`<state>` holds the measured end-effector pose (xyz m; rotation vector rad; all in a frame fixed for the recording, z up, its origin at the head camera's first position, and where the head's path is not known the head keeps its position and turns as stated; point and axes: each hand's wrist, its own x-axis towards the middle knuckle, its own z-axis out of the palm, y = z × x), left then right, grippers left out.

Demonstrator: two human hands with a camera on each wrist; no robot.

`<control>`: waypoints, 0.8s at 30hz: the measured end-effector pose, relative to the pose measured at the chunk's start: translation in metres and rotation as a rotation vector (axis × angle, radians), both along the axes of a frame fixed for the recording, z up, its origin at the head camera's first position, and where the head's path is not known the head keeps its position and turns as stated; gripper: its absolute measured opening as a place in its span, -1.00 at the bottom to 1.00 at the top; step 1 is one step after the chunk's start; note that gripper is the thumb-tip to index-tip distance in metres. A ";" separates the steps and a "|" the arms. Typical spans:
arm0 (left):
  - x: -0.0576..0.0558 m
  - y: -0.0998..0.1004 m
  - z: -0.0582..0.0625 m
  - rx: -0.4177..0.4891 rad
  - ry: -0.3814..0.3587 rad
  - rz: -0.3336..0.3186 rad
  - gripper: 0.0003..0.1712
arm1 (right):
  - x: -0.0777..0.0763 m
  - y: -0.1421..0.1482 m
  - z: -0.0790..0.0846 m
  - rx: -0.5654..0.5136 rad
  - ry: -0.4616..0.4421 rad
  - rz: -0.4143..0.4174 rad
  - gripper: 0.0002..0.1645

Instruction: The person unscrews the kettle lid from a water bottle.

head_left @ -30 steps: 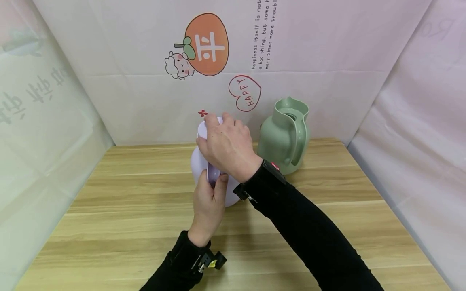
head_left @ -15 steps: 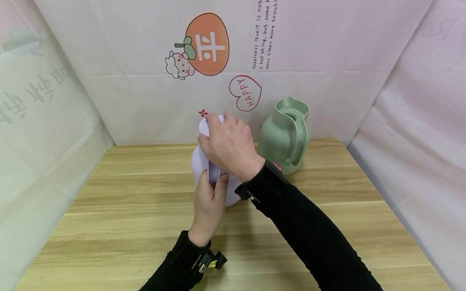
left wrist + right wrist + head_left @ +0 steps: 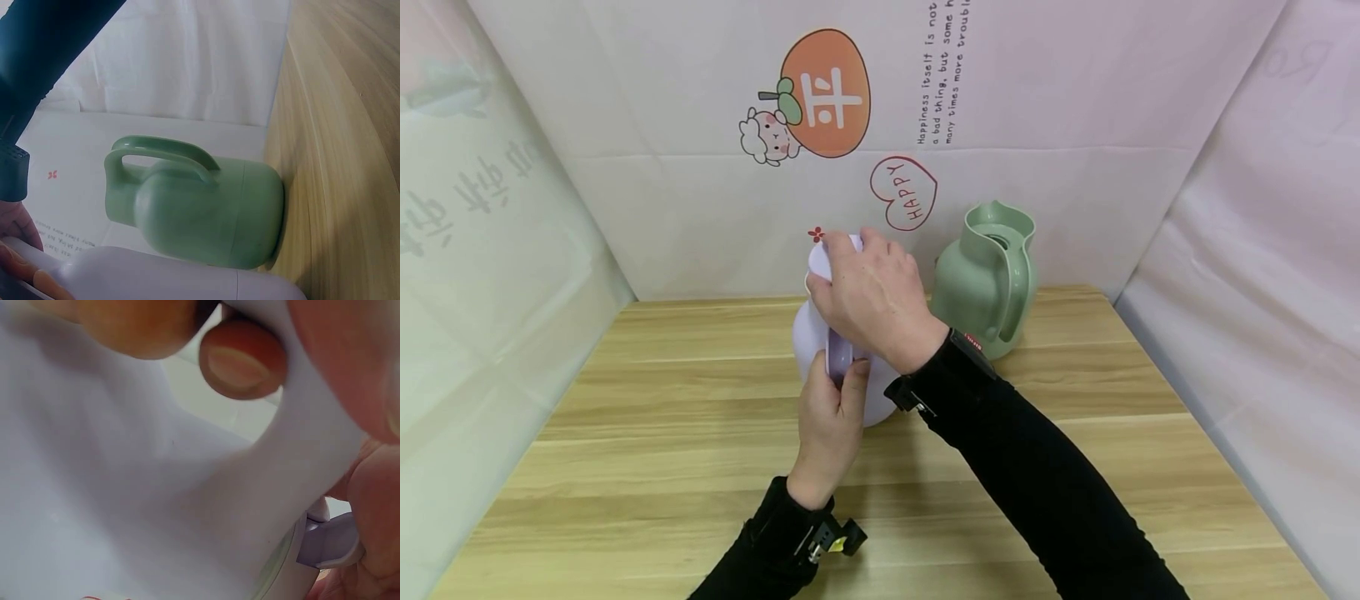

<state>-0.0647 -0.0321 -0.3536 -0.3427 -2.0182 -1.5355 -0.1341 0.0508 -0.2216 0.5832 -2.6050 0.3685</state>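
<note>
A lavender thermos jug (image 3: 808,333) stands upright on the wooden table, mostly covered by both hands in the head view. My left hand (image 3: 829,421) grips its handle (image 3: 839,360) from the near side, thumb on the right. Over the jug's mouth, my right hand (image 3: 876,296) holds the lavender top piece (image 3: 820,262), fingers bent over its far edge. Up close in the right wrist view, the pale curved top piece (image 3: 156,487) fills much of the picture, with fingertips (image 3: 240,362) at its rim. Whether this piece is loose from the body I cannot tell.
Right behind the lavender jug stands a green thermos jug (image 3: 977,292), its handle turned toward the front right. The wooden table (image 3: 662,450) ends at a printed white cloth backdrop (image 3: 700,225), with white cloth on both sides too.
The top piece and my right hand have shifted up very slightly, and the right wrist has edged a little to the right. My left hand and the green jug look unmoved.
</note>
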 end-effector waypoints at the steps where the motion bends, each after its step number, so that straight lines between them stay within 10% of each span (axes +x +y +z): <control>1: 0.000 0.000 0.000 -0.001 0.002 0.001 -0.81 | 0.000 0.000 0.001 -0.004 -0.003 -0.001 -0.45; 24: 0.000 0.001 0.000 -0.030 0.029 0.070 -0.73 | -0.003 0.020 0.021 -0.135 0.056 -0.022 -0.38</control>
